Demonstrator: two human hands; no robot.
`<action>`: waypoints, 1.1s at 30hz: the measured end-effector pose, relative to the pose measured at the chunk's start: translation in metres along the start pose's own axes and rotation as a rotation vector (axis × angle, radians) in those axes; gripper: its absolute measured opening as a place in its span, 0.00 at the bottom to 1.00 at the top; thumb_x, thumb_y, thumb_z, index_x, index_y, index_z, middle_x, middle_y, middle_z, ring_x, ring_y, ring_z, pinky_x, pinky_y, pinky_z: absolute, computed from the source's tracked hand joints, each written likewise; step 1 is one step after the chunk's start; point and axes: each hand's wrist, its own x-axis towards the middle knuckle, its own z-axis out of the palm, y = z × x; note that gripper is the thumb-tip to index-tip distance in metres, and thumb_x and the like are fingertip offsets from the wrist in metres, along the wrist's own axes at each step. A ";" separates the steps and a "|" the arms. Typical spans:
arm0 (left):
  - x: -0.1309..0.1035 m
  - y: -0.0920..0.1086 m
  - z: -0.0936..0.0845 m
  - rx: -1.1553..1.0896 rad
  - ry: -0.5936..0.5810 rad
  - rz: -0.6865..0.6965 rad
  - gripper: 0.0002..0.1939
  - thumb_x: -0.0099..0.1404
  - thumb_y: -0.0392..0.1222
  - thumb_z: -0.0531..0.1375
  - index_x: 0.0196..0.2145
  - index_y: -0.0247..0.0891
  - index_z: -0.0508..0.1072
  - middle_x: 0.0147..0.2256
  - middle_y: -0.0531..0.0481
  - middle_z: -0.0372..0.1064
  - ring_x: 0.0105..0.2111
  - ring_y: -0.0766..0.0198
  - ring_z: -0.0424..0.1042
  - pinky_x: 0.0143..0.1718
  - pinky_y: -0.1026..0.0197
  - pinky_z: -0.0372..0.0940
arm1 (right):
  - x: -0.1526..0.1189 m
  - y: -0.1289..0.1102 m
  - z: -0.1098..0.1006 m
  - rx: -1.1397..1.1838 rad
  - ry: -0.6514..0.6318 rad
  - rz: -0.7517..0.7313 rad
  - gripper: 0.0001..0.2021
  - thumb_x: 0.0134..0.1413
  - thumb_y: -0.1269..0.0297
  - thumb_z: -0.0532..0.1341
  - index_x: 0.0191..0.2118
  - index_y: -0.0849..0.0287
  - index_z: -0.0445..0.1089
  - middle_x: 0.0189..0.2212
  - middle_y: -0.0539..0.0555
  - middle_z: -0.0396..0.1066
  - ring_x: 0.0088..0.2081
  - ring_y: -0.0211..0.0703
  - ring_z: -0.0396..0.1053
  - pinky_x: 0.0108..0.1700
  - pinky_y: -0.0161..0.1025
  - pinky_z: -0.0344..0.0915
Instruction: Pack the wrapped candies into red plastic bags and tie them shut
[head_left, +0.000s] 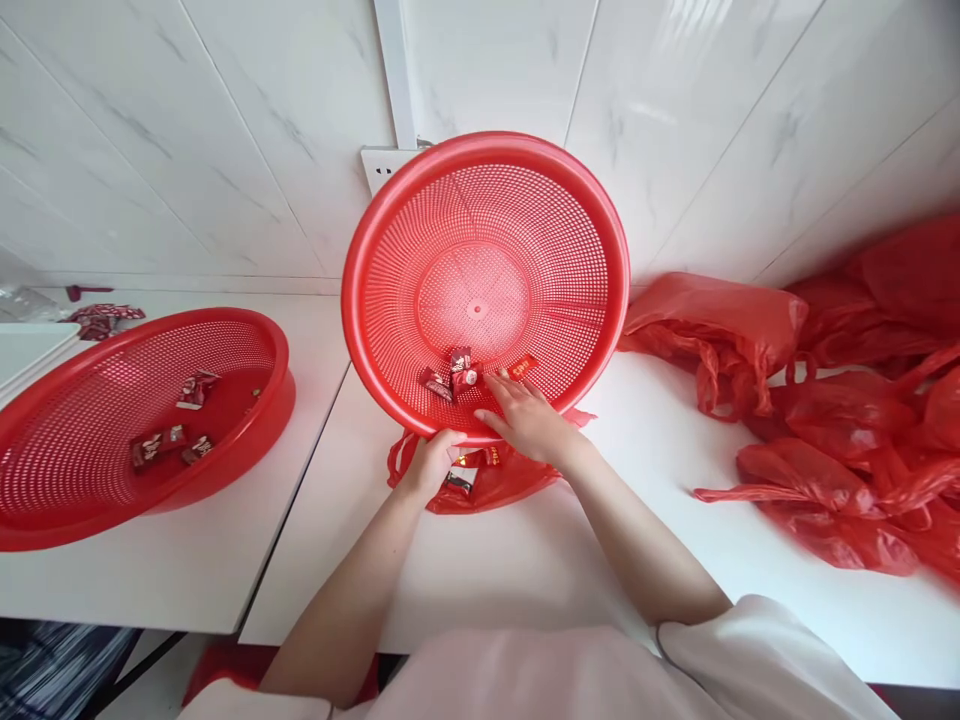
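Note:
A red mesh plastic basket [480, 205] is tipped toward me, its open mouth facing me. My left hand [433, 466] is closed at its near rim, with the thumb on the edge and most fingers hidden. My right hand [525, 415] reaches over the rim into the basket, fingers stretched out beside several small wrapped candies [438, 384] at the bottom. A red-and-gold packet [523, 367] lies just beyond its fingertips. Below the rim, an open red plastic bag [517, 486] rests on the table with wrapped pieces [461, 480] in its mouth.
On the left stands another red basket [279, 400] holding a few candies [197, 389]. Several filled, tied red plastic bags [716, 310] are heaped at the right. A wall socket [381, 168] sits behind the tipped basket. A seam [296, 500] divides the white tables.

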 end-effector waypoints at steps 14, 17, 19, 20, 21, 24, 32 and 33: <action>0.003 0.007 -0.006 0.001 0.037 -0.004 0.08 0.54 0.35 0.60 0.32 0.38 0.78 0.36 0.48 0.78 0.49 0.47 0.72 0.49 0.48 0.67 | 0.000 0.010 -0.021 0.345 0.009 -0.086 0.16 0.61 0.69 0.54 0.51 0.55 0.72 0.39 0.52 0.77 0.41 0.43 0.75 0.48 0.41 0.68; 0.005 0.011 -0.010 -0.009 0.066 0.033 0.06 0.54 0.35 0.60 0.29 0.36 0.78 0.36 0.47 0.78 0.47 0.49 0.73 0.49 0.48 0.67 | 0.004 0.016 -0.017 0.542 0.012 0.089 0.17 0.62 0.67 0.51 0.53 0.57 0.71 0.29 0.51 0.76 0.32 0.41 0.76 0.39 0.39 0.71; 0.007 0.012 -0.012 -0.015 0.068 0.045 0.07 0.54 0.35 0.59 0.30 0.34 0.78 0.37 0.45 0.77 0.47 0.48 0.73 0.50 0.47 0.67 | 0.005 0.021 -0.015 0.645 -0.009 0.116 0.17 0.61 0.66 0.53 0.51 0.59 0.73 0.28 0.51 0.76 0.30 0.40 0.75 0.37 0.38 0.72; 0.007 0.013 -0.013 -0.020 0.059 0.046 0.09 0.54 0.35 0.59 0.32 0.33 0.78 0.38 0.44 0.77 0.47 0.48 0.73 0.50 0.47 0.67 | 0.005 0.023 -0.015 0.668 -0.004 0.117 0.15 0.59 0.66 0.55 0.49 0.59 0.74 0.28 0.51 0.76 0.30 0.40 0.75 0.36 0.37 0.72; 0.007 0.014 -0.014 -0.025 0.048 0.044 0.10 0.54 0.35 0.59 0.34 0.32 0.78 0.39 0.43 0.77 0.48 0.47 0.73 0.51 0.46 0.66 | 0.004 0.025 -0.015 0.678 0.006 0.114 0.14 0.58 0.65 0.57 0.46 0.60 0.75 0.28 0.51 0.76 0.29 0.40 0.74 0.35 0.37 0.71; 0.008 0.016 -0.014 -0.043 0.055 0.037 0.14 0.53 0.35 0.59 0.38 0.30 0.78 0.42 0.40 0.76 0.49 0.46 0.72 0.51 0.45 0.65 | 0.002 0.026 -0.019 0.679 0.014 0.095 0.08 0.53 0.65 0.61 0.37 0.60 0.75 0.29 0.52 0.76 0.30 0.39 0.73 0.33 0.35 0.69; 0.008 0.017 -0.014 -0.017 0.070 0.110 0.16 0.54 0.35 0.58 0.41 0.30 0.77 0.45 0.40 0.75 0.50 0.46 0.71 0.50 0.45 0.66 | -0.009 0.013 -0.035 0.271 -0.006 -0.009 0.06 0.55 0.68 0.59 0.32 0.57 0.74 0.27 0.51 0.75 0.28 0.38 0.70 0.32 0.35 0.64; 0.008 0.016 -0.014 -0.013 0.074 0.101 0.14 0.54 0.34 0.58 0.39 0.30 0.77 0.44 0.40 0.76 0.50 0.46 0.71 0.49 0.46 0.67 | -0.010 0.011 -0.035 0.230 0.045 0.001 0.07 0.57 0.67 0.58 0.33 0.57 0.74 0.27 0.51 0.75 0.28 0.39 0.70 0.33 0.35 0.64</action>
